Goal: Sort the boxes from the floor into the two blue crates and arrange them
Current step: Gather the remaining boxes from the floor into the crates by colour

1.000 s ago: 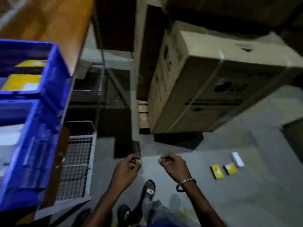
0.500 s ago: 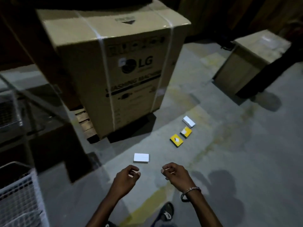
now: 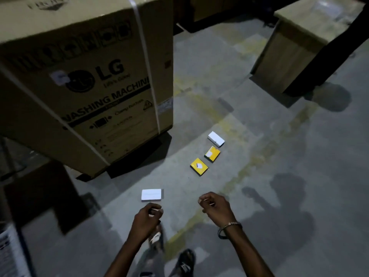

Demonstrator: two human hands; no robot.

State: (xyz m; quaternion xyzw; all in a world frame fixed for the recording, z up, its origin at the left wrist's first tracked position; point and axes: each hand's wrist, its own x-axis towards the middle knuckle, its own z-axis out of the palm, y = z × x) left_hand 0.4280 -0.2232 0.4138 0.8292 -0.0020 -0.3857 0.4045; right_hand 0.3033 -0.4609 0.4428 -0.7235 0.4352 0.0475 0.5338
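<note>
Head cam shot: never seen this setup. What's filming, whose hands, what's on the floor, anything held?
No machine here. A person wears a wide-angle camera on the head, looking forward and down, so the two arms at the bottom are their own. The left hand and the right hand both hang with loosely curled fingers and hold nothing.

Four small boxes lie on the concrete floor: a near white box just ahead of the left hand, then a row of a yellow box, a second yellow box and a far white box. The big carton on the left is marked as a washing machine. The blue crates are not in view.
</note>
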